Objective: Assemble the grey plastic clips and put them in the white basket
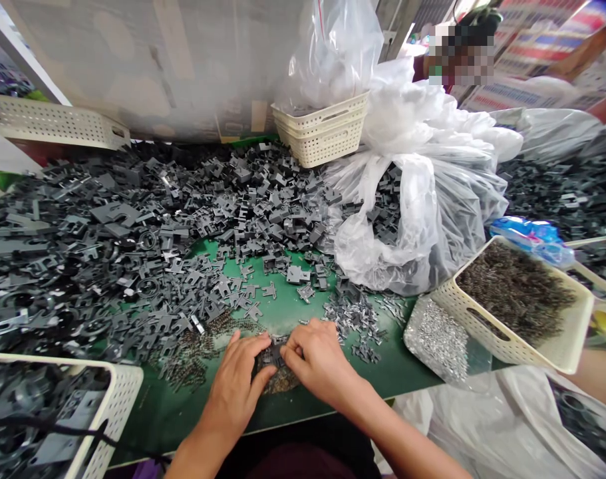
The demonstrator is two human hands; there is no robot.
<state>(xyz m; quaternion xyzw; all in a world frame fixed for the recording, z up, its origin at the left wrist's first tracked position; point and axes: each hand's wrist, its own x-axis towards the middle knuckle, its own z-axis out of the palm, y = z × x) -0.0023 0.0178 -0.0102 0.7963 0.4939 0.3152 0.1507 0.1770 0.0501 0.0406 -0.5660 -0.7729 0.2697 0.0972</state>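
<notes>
At the front edge of the green table, my left hand (235,382) curves its thumb and fingers round a small dark grey plastic part (273,354). From the other side my right hand (316,352) is closed in a pinch over the same part; whatever lies between its fingertips is hidden. Small coiled springs (187,362) are scattered left of my left hand. Beside my right hand lies a pile of small grey clips (355,319). Loose grey plastic pieces (267,291) lie just beyond both hands.
A large heap of dark plastic parts (148,219) covers the back and left. Clear plastic bags (422,199) and stacked cream baskets (327,136) stand behind. At right are a spring-filled basket (575,346) and a bag of shiny metal bits (440,339). Another person (462,53) is at the back right.
</notes>
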